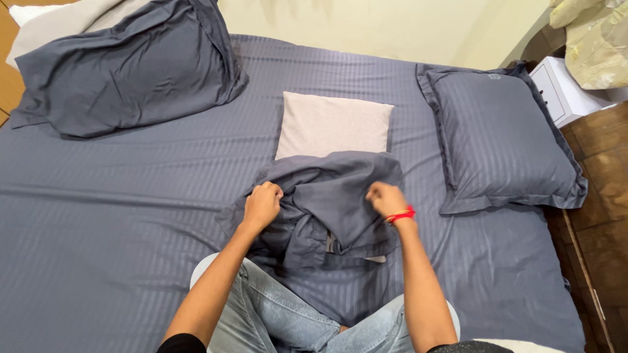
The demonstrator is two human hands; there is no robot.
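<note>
- Wide bed [113, 259] under a dark grey striped sheet fills the view; the person sits cross-legged on it in light blue jeans at 6 o'clock.
- Up at 10 o'clock, a big dark grey cased pillow [132, 66] leans on the headboard; at 2 o'clock a second grey cased pillow [503, 139] lies flat.
- Dead centre: the bare beige rectangular pillow [334, 124], its near end under the bunched dark grey striped pillowcase [331, 198].
- To do it well, I'd say, keep the case mouth spread wide and draw both sides evenly towards 12 o'clock, so the fabric doesn't bunch at one corner.
- Left hand [263, 204] is fisted on the pillowcase edge at 9 o'clock of the bundle, forearm reaching straight forward.
- Right hand [387, 199], red band at the wrist, is clenched on the fabric at 3 o'clock, knuckles up.
</note>
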